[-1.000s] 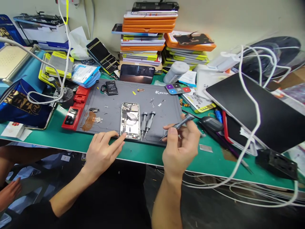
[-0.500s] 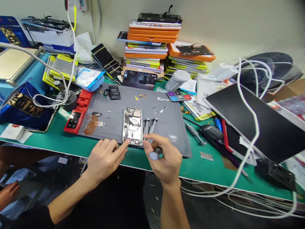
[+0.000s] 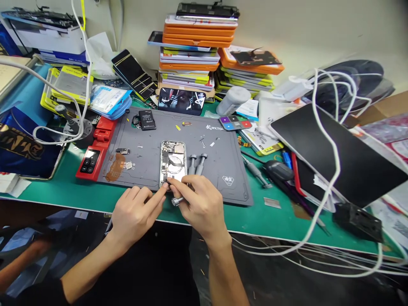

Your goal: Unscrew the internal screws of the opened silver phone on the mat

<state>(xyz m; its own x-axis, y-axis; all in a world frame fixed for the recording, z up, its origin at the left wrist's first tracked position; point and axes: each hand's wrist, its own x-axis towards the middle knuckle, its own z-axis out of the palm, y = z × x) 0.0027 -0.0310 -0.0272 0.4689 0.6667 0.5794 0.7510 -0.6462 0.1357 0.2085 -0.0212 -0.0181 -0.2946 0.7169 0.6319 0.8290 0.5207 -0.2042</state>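
An opened phone (image 3: 173, 160) with its insides showing lies on a grey work mat (image 3: 219, 170). My left hand (image 3: 135, 214) rests at the mat's near edge, fingers curled, with the index fingertip pressed on the phone's lower left corner. My right hand (image 3: 199, 204) is closed round a small grey screwdriver (image 3: 176, 200), its tip hidden at the phone's bottom edge. Two more grey screwdrivers (image 3: 196, 164) lie just right of the phone.
A red tool holder (image 3: 94, 148) sits left of the mat. A small battery (image 3: 147, 119) and loose screws lie on it. Stacked orange and yellow boxes (image 3: 197, 46) stand behind. White cables (image 3: 331, 170) loop over a black tablet (image 3: 338, 148) at right. Another person's hand (image 3: 19, 263) shows lower left.
My right hand carried the screwdriver leftward from the mat's right side to the phone's bottom edge, turning it over. My left hand stayed on the phone's corner.
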